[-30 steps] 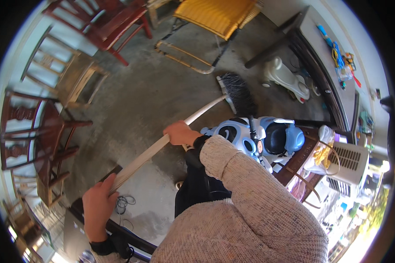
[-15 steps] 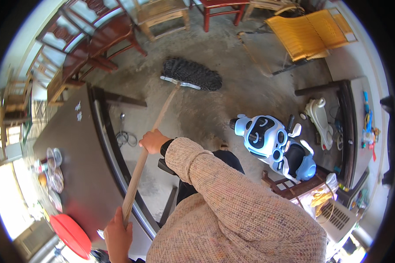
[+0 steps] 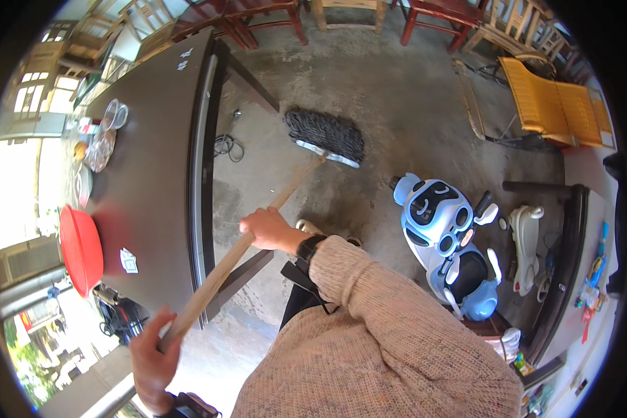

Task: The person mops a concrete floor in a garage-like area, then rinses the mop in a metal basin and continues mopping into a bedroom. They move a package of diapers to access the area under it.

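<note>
A mop with a long wooden handle (image 3: 219, 273) slants across the view, up and to the right from the lower left. Its dark grey shaggy head (image 3: 325, 132), clipped in a pale bar, lies flat on the concrete floor. My right hand (image 3: 270, 228) is wrapped round the middle of the handle, below a beige knitted sleeve and a dark wristband. Near the handle's end, at the lower left, my left hand (image 3: 153, 352) grips it, slightly blurred. Just left of the handle runs the edge of a dark brown table (image 3: 146, 202).
On the table stand a red basin (image 3: 81, 249) and clear plastic containers (image 3: 115, 115). A blue-and-white toy motorbike (image 3: 439, 219) is at right, near a white ride-on toy (image 3: 526, 247). A yellow folding recliner (image 3: 561, 104) and red chairs (image 3: 442, 17) line the far side. A cable (image 3: 228, 148) lies by the table leg.
The mop head has come nearer to me over the floor, and both hands have moved with the handle. My view has turned, so the table and toy motorbike sit differently in it.
</note>
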A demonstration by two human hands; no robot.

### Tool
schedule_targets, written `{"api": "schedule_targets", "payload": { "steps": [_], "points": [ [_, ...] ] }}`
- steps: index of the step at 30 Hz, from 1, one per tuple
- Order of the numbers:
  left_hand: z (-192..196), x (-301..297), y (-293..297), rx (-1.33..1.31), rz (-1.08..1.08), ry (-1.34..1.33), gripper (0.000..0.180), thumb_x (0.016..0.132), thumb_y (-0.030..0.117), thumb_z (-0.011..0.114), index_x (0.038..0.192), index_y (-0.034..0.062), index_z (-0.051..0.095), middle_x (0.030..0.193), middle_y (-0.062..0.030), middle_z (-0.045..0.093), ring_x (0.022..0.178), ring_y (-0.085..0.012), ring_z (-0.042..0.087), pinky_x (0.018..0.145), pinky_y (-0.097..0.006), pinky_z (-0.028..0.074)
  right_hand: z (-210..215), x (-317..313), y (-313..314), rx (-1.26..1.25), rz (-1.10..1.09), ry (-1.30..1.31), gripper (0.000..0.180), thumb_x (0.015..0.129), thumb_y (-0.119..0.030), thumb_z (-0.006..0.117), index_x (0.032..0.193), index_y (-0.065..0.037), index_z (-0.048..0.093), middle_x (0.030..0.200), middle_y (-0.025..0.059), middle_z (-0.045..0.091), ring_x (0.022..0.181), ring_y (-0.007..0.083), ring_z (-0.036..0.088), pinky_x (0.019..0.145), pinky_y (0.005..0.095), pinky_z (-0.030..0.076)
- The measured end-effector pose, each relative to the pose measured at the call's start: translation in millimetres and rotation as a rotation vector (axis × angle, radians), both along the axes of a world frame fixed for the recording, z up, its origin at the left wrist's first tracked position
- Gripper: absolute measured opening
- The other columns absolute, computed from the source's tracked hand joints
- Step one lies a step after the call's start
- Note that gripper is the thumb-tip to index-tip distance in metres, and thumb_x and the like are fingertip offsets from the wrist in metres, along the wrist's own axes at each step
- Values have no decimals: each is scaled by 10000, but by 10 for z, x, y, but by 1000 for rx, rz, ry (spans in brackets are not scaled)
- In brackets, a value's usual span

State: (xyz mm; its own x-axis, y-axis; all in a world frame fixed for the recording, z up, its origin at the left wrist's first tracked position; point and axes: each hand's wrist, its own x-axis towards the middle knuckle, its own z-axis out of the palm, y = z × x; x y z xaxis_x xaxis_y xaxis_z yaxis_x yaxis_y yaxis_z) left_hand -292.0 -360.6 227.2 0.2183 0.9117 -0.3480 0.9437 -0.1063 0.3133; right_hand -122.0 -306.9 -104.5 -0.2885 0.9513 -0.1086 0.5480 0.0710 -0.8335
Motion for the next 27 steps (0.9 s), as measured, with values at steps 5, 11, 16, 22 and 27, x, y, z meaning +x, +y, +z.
{"api": "schedule_targets", "payload": {
  "steps": [5,11,16,22,27],
  "points": [
    [-5,-63,-118,5,298,-387,229,767,-51,482,932,-52,641,955,-174,667,456,-44,461,412,-177,331,12,-88,-39,122,-181,42,121,710,-151,636,821,-187,607,827,3,624,897,267,561,788,413,374],
    [-236,-293,-303,225,469,-183,163,805,-43,497,885,-59,638,1000,-193,654,980,-260,625,838,-313,474,-121,-723,467,176,-30,34,206,688,-96,640,866,-197,612,834,21,604,933,253,559,808,446,362],
    [-637,-378,-454,266,359,-197,154,724,-105,578,856,-45,629,1071,-197,630,776,-185,651,610,-224,486,-385,-988,797,173,36,-17,150,722,-130,641,848,-208,616,870,7,592,957,250,550,839,463,373],
    [-526,-619,-800,234,446,-270,210,671,-123,606,859,-34,631,1060,-184,637,774,-180,645,608,-225,489,-322,-1378,492,122,355,-134,78,733,-173,621,800,-212,623,831,6,626,897,246,590,765,434,438],
    [-50,-892,-1298,276,487,-194,280,808,-13,445,1035,-40,607,1000,-141,639,920,-215,607,816,-298,472,-47,-1756,-97,-16,610,7,85,753,-204,587,828,-193,626,830,26,648,879,260,613,727,437,457]
  ]
}}
